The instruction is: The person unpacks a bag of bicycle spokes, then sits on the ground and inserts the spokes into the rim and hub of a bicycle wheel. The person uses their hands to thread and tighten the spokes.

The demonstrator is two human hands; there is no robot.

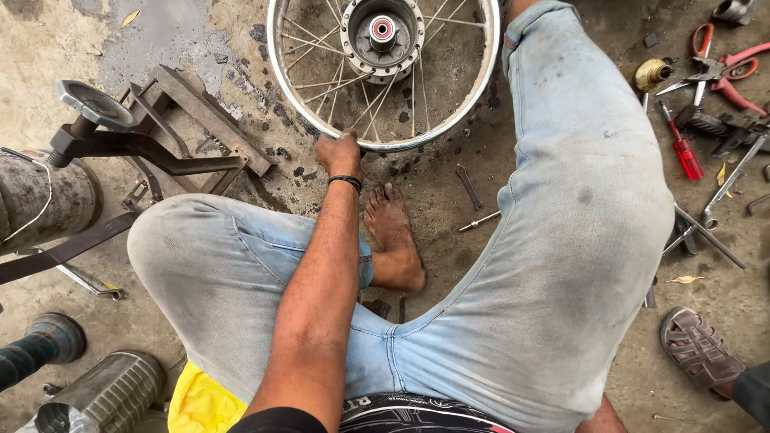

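1. We see one hand at work — the left hand (338,152), arm reaching forward between our knees. A black band sits on its wrist.
2. Its fingers are curled shut over the near edge of the wheel rim (282,76), at the rim's lowest point in the head view. Thumb position is hidden; we can't tell how tight the grip is.
3. The wheel lies roughly flat on the concrete floor (168,36), straight ahead of us, hub (382,32) facing up, spokes fanning out to the rim. The far part runs out of frame.
4. Key relation: the wheel lies directly beyond the fingertips, hub further away along the line of the forearm. The left hand is the only one on it.
5. Right hand — not in view. Only a bit of skin shows at the bottom edge near the right knee, so we can't tell its state.
6. Our bare foot (393,236) rests on the floor just behind the gripping hand, close to the rim but not touching.
7. Around us: a small spanner (469,186) on the floor just right of the foot, a red screwdriver (682,148) and red-handled pliers (726,68) well to the right, a metal stand (192,120) to the left, a sandal (699,349) at lower right.
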